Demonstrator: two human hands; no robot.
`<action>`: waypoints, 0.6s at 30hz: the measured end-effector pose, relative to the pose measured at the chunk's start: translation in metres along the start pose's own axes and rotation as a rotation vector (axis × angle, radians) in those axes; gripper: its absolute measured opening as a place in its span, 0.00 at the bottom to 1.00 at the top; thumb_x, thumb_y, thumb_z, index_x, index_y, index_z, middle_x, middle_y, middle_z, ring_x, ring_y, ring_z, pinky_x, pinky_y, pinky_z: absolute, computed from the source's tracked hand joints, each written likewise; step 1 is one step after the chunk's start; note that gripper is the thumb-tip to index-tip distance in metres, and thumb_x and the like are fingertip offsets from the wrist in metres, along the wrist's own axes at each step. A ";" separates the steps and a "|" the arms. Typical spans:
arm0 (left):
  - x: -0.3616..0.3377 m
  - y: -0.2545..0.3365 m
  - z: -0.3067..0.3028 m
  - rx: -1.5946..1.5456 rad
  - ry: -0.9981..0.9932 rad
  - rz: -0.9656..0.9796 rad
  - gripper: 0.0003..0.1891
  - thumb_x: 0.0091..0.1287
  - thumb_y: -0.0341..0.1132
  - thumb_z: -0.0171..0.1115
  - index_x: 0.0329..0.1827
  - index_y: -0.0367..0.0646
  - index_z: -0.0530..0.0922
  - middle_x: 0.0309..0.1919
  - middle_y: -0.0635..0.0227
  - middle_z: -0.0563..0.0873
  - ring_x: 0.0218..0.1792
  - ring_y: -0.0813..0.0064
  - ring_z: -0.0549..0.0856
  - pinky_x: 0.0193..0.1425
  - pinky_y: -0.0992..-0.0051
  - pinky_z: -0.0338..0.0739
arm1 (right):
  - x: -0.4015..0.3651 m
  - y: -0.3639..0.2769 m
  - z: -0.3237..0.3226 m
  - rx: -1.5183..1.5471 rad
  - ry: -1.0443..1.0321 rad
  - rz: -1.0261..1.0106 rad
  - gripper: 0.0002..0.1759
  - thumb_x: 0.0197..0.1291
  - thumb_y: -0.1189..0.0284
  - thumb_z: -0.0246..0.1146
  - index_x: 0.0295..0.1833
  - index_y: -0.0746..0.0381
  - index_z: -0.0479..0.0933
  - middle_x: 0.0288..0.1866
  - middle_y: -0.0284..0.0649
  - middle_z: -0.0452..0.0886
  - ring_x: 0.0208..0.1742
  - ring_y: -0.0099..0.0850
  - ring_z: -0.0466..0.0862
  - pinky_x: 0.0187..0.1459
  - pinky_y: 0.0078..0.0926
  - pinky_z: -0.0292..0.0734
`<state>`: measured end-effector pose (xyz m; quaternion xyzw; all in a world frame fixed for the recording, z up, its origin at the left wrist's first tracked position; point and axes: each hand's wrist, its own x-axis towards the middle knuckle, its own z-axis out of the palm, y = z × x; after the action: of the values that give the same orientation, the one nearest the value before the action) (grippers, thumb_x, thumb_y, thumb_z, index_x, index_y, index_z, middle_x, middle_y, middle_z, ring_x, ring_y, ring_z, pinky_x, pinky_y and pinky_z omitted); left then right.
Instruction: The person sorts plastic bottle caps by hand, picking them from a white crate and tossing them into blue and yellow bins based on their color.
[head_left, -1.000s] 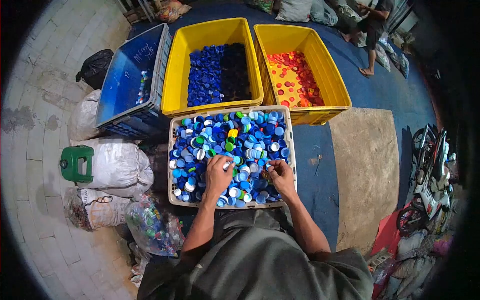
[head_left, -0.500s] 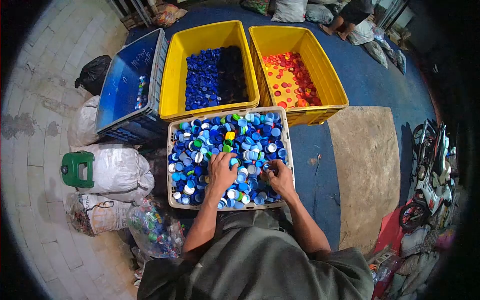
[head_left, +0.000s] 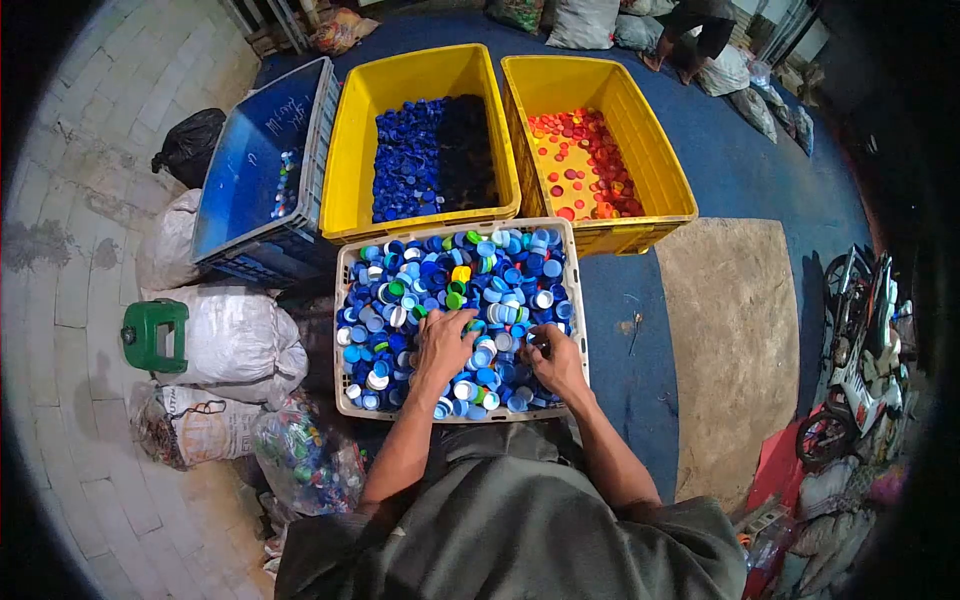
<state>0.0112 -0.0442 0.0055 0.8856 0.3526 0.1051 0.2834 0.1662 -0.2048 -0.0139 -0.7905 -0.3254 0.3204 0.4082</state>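
Note:
A shallow pale crate (head_left: 343, 300) full of loose plastic bottle caps (head_left: 400, 268) stands in front of me. Most caps are blue or light blue, with white, green and a yellow one (head_left: 461, 273) among them. On the caps left of the crate's middle rests my left hand (head_left: 446, 345), its fingers stretched out and touching the pile. My right hand (head_left: 558, 362) is over the right side of the crate, thumb and fingers curled together around a bottle cap that is mostly hidden.
Behind the crate stand a blue bin (head_left: 225, 225), a yellow bin (head_left: 350, 170) with dark blue and black caps, and another yellow bin (head_left: 650, 150) with red and orange caps. White sacks (head_left: 240, 335) and a green plastic piece (head_left: 150, 336) lie left. A motorcycle (head_left: 850, 370) is right; another person (head_left: 700, 35) sits far back.
My left hand's fingers have shifted from pointing forward to reaching more to the right over the caps. The fingers of my right hand have moved slightly down.

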 end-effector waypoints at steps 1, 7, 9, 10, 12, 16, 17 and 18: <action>0.000 0.000 -0.001 0.004 0.002 -0.001 0.16 0.56 0.34 0.71 0.49 0.44 0.84 0.44 0.65 0.87 0.48 0.59 0.79 0.57 0.61 0.69 | 0.001 0.001 0.001 -0.002 -0.005 0.001 0.17 0.57 0.73 0.64 0.52 0.67 0.77 0.42 0.54 0.82 0.40 0.48 0.83 0.42 0.39 0.77; 0.001 -0.012 0.005 -0.082 0.107 0.023 0.11 0.57 0.34 0.71 0.42 0.42 0.86 0.40 0.61 0.87 0.44 0.57 0.81 0.51 0.60 0.72 | 0.002 -0.002 0.002 -0.001 -0.022 0.005 0.16 0.57 0.73 0.64 0.51 0.67 0.77 0.42 0.54 0.82 0.41 0.48 0.83 0.44 0.39 0.77; 0.003 -0.013 0.000 -0.121 0.184 0.071 0.10 0.59 0.34 0.70 0.42 0.40 0.85 0.37 0.61 0.87 0.38 0.62 0.83 0.43 0.64 0.75 | 0.002 -0.005 0.001 0.012 -0.023 0.001 0.16 0.57 0.73 0.64 0.51 0.68 0.77 0.42 0.54 0.82 0.42 0.48 0.83 0.44 0.40 0.77; 0.003 -0.010 -0.005 -0.271 0.144 -0.075 0.09 0.60 0.34 0.69 0.40 0.40 0.85 0.37 0.62 0.87 0.38 0.66 0.83 0.42 0.67 0.75 | 0.001 -0.006 0.000 0.017 -0.012 0.002 0.15 0.57 0.74 0.64 0.50 0.68 0.77 0.42 0.55 0.82 0.42 0.49 0.83 0.45 0.40 0.77; -0.001 -0.003 -0.019 -0.567 0.062 -0.370 0.07 0.63 0.33 0.66 0.38 0.38 0.84 0.36 0.64 0.87 0.36 0.72 0.84 0.41 0.73 0.76 | 0.000 -0.008 0.000 0.026 0.007 0.001 0.14 0.57 0.74 0.63 0.48 0.68 0.78 0.42 0.55 0.82 0.43 0.51 0.83 0.45 0.41 0.77; -0.008 -0.014 -0.030 -1.587 0.148 -0.202 0.10 0.62 0.24 0.61 0.46 0.37 0.76 0.42 0.58 0.84 0.34 0.76 0.83 0.39 0.76 0.77 | 0.005 -0.010 -0.001 -0.125 0.035 -0.074 0.14 0.56 0.75 0.63 0.48 0.68 0.77 0.43 0.57 0.81 0.43 0.54 0.82 0.45 0.44 0.77; -0.013 -0.017 -0.033 -1.659 0.140 -0.248 0.12 0.61 0.23 0.59 0.48 0.38 0.73 0.43 0.58 0.82 0.35 0.73 0.81 0.41 0.73 0.77 | 0.008 -0.012 -0.001 -0.164 0.052 -0.110 0.14 0.55 0.75 0.63 0.48 0.68 0.76 0.43 0.57 0.81 0.43 0.55 0.82 0.45 0.44 0.77; -0.015 -0.016 -0.035 -1.753 0.145 -0.264 0.12 0.61 0.24 0.58 0.47 0.39 0.73 0.41 0.59 0.82 0.36 0.73 0.81 0.42 0.72 0.77 | 0.011 -0.014 -0.001 -0.202 0.070 -0.145 0.15 0.55 0.76 0.63 0.48 0.68 0.76 0.43 0.57 0.81 0.43 0.55 0.82 0.46 0.45 0.77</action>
<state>-0.0225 -0.0304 0.0255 0.2935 0.2616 0.3596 0.8462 0.1698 -0.1907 -0.0036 -0.8127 -0.3977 0.2278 0.3598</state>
